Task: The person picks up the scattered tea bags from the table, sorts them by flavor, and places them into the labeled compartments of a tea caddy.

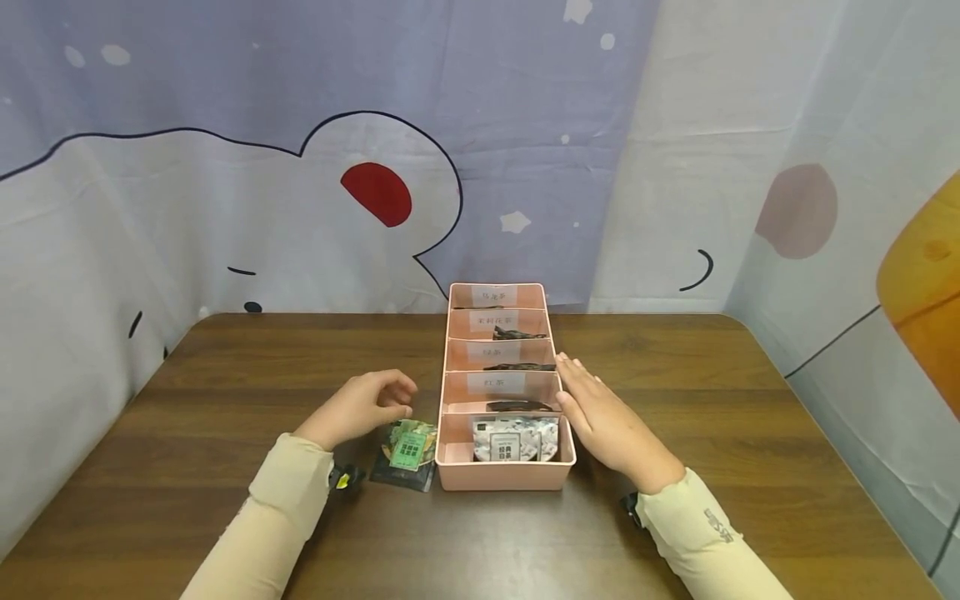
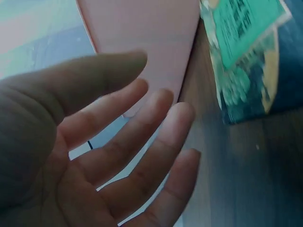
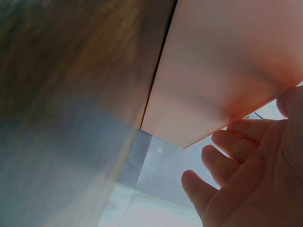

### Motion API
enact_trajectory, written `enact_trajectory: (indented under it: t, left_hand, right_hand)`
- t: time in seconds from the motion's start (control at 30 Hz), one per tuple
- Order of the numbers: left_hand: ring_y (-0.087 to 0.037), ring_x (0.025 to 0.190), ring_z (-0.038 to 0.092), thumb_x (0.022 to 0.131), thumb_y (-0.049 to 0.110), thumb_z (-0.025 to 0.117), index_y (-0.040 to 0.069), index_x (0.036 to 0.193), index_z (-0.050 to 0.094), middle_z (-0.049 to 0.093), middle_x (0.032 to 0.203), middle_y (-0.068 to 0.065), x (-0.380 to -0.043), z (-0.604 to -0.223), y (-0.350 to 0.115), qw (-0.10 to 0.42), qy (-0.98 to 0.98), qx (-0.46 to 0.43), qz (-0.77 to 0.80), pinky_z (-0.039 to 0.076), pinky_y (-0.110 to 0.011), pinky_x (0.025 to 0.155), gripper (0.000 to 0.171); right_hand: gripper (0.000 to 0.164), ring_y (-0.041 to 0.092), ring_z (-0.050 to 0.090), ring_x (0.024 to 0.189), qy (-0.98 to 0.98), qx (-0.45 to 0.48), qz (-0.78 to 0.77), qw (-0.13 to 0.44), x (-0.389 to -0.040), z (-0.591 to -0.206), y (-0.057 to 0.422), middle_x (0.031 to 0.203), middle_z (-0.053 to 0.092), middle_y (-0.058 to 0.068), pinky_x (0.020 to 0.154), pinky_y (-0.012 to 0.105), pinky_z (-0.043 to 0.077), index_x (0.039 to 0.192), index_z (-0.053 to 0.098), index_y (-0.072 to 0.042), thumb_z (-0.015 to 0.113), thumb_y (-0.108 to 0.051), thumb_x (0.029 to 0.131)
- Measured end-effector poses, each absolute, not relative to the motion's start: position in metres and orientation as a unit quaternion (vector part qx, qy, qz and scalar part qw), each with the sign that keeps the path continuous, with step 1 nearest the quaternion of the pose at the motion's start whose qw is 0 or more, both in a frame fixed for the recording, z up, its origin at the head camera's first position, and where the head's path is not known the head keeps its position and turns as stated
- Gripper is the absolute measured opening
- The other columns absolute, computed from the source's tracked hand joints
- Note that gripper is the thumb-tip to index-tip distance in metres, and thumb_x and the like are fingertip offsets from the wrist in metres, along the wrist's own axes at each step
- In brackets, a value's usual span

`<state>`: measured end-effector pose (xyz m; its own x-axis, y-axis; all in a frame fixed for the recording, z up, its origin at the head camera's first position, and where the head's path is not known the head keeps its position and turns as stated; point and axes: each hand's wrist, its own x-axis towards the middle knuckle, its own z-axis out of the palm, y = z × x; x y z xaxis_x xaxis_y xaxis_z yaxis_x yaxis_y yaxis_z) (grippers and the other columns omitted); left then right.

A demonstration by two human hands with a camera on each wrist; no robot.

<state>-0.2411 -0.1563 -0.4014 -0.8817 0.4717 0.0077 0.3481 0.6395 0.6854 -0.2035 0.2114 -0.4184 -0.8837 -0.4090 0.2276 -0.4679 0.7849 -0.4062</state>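
A long pink divided box (image 1: 504, 477) stands on the table, its compartments in a row running away from me. In its nearest compartment stand white patterned packets (image 1: 510, 435). My left hand (image 1: 367, 404) is held left of the box, fingers loosely bent and nothing in them. Just beyond its fingertips in the left wrist view lies a green and dark tea packet (image 2: 236, 85), close by the box's left wall. My right hand (image 1: 611, 421) lies along the box's right side, its fingers fairly straight and right at the rim; the right wrist view shows them by the pink wall (image 3: 222, 71).
Dark packets (image 1: 519, 406) show in several farther compartments, whose dividers carry white paper labels (image 1: 495, 383). The brown wooden table (image 1: 712, 433) reaches back to a patterned cloth curtain (image 1: 525, 167). Each wrist wears a dark strap beside a cream sleeve.
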Motion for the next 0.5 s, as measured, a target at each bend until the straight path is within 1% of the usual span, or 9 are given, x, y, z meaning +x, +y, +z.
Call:
enact_trajectory:
  t: [0.2,0.33,0.5]
  left_hand:
    - [-0.028,0.102,0.066,0.087,0.014,0.081,0.003,0.117,0.069,0.071,0.112,-0.009,-0.2427,-0.4057,-0.1608,0.134,0.912,0.236,0.306,0.055,-0.049,0.093,0.034]
    - [-0.029,0.105,0.065,0.082,0.017,0.086,0.003,0.117,0.069,0.071,0.113,-0.009,-0.2428,-0.4080,-0.1609,0.145,0.912,0.255,0.285,0.054,-0.050,0.095,0.041]
    - [-0.029,0.103,0.064,0.076,0.019,0.091,0.002,0.116,0.070,0.067,0.111,-0.008,-0.2391,-0.4061,-0.1605,0.154,0.915,0.261,0.266,0.054,-0.049,0.094,0.048]
  right_hand:
    - [0.054,0.039,0.024,0.150,-0.942,0.232,0.235,0.066,-0.2025,-0.4179,0.2112,0.163,0.030,0.019,0.121,0.056,0.021,0.157,0.030,0.004,0.036,-0.026,0.112]
    - [0.054,0.039,0.025,0.150,-0.942,0.232,0.234,0.066,-0.2022,-0.4171,0.2108,0.162,0.030,0.020,0.121,0.056,0.021,0.156,0.030,0.005,0.036,-0.025,0.112]
    - [0.054,0.039,0.025,0.150,-0.942,0.229,0.236,0.065,-0.2024,-0.4164,0.2102,0.162,0.030,0.020,0.122,0.055,0.020,0.156,0.030,0.005,0.037,-0.025,0.112]
